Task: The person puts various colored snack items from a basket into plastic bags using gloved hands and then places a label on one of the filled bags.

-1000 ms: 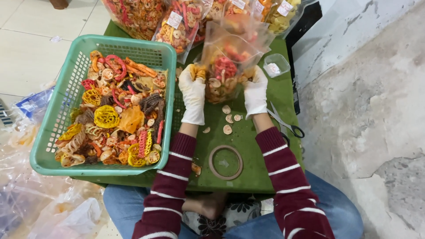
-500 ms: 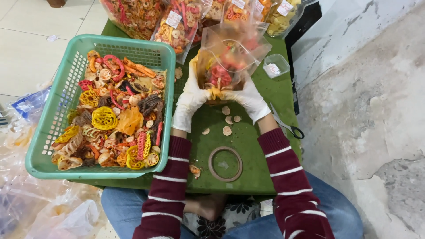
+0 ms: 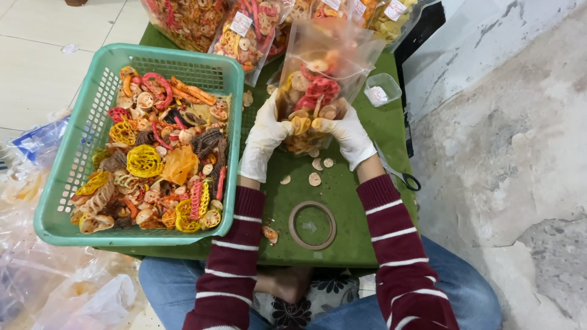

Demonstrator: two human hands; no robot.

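Your clear bag [image 3: 318, 85] is full of colourful chips, like the green basket [image 3: 92, 122]. Your left hand [image 3: 264, 137] and right hand [image 3: 348, 134] fingers squeeze the bag tight.

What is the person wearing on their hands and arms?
Both hands wear thin white gloves: the left hand and the right hand. The gloves end loosely at the wrists. Both arms are covered by dark red knitted sleeves with narrow white stripes running across them.
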